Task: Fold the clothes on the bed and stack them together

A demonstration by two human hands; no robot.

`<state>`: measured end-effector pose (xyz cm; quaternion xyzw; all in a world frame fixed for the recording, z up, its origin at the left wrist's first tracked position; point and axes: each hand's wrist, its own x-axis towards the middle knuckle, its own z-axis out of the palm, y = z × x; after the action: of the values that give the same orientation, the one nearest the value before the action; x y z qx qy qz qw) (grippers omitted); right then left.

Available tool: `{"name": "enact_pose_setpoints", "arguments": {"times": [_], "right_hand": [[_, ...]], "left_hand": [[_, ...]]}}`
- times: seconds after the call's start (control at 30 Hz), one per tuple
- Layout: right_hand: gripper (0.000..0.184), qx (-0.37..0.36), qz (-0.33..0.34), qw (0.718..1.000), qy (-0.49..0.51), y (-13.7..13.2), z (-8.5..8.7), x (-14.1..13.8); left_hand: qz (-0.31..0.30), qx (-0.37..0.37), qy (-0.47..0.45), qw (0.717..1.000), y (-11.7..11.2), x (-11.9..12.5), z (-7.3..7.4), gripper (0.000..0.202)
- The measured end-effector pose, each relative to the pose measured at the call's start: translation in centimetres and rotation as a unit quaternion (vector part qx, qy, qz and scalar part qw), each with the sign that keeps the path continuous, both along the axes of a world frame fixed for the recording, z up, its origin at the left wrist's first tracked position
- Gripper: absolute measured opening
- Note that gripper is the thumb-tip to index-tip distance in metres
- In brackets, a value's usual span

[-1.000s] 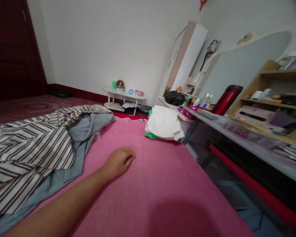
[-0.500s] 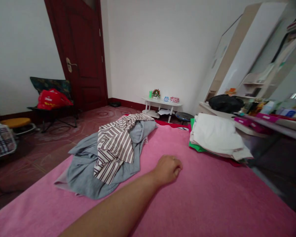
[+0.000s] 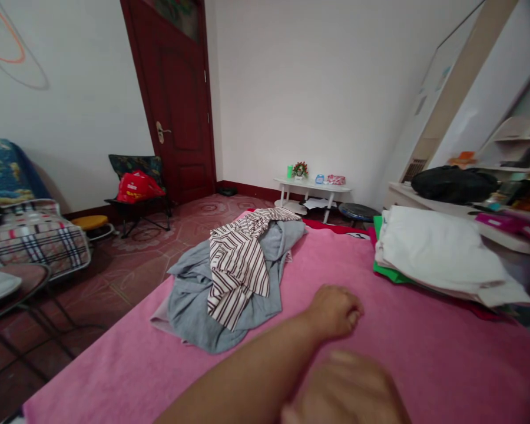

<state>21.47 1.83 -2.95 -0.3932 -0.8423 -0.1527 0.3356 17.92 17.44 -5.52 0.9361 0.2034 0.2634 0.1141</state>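
Observation:
My left hand point(image 3: 335, 311) rests on the pink bed cover point(image 3: 424, 359) with its fingers curled under and nothing visible in them. To its left lies a crumpled striped shirt point(image 3: 238, 265) on top of a grey garment point(image 3: 194, 303). Up and to its right is a folded stack with a white piece point(image 3: 433, 250) on top and a green one point(image 3: 384, 272) beneath. My right hand point(image 3: 348, 388) shows at the bottom edge, blurred by motion, so its fingers cannot be made out.
A dark red door point(image 3: 181, 118) stands at the back left, with a folding chair holding a red bag point(image 3: 136, 185) beside it. A low white table point(image 3: 311, 191) sits against the far wall. A black bag point(image 3: 453, 184) lies on the furniture at right.
The view has swung left, bringing the door and chair into sight. My left hand stays resting on the cover. My right hand has come into view at the bottom.

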Motion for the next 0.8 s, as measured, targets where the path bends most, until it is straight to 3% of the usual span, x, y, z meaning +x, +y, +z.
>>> {"name": "enact_pose_setpoints", "arguments": {"times": [0.1, 0.13, 0.2, 0.27, 0.33, 0.63, 0.8], "right_hand": [[0.026, -0.054, -0.176, 0.983, -0.007, 4.1, 1.7, 4.1], [0.029, -0.093, -0.262, 0.96, -0.018, 5.2, 1.9, 5.5], [0.034, -0.192, -0.411, 0.89, -0.055, 6.7, 1.7, 8.2], [0.035, -0.259, -0.476, 0.837, -0.079, 7.3, 1.1, 10.1], [0.033, -0.27, -0.488, 0.826, -0.081, 7.3, 0.5, 11.1], [0.033, -0.242, -0.479, 0.843, -0.043, 7.0, -0.2, 11.4], [0.036, -0.263, -0.46, 0.848, -0.002, 7.0, -0.6, 12.4]], "left_hand": [[-0.008, -0.009, 0.002, 1.0, 0.1, 0.1, -0.1, 0.015], [-0.001, -0.016, -0.005, 1.0, 0.0, 0.1, -0.1, 0.014], [0.015, -0.033, -0.03, 0.999, -0.2, 0.1, 0.0, 0.014], [0.005, -0.053, -0.044, 0.998, -0.5, 0.1, 0.3, 0.016], [-0.006, -0.07, -0.051, 0.996, -0.6, 0.1, 0.4, 0.017], [-0.018, -0.07, -0.053, 0.996, -0.7, 0.0, 0.1, 0.021], [-0.01, -0.045, 0.009, 0.999, -2.2, -2.2, 1.0, 0.027]]}}
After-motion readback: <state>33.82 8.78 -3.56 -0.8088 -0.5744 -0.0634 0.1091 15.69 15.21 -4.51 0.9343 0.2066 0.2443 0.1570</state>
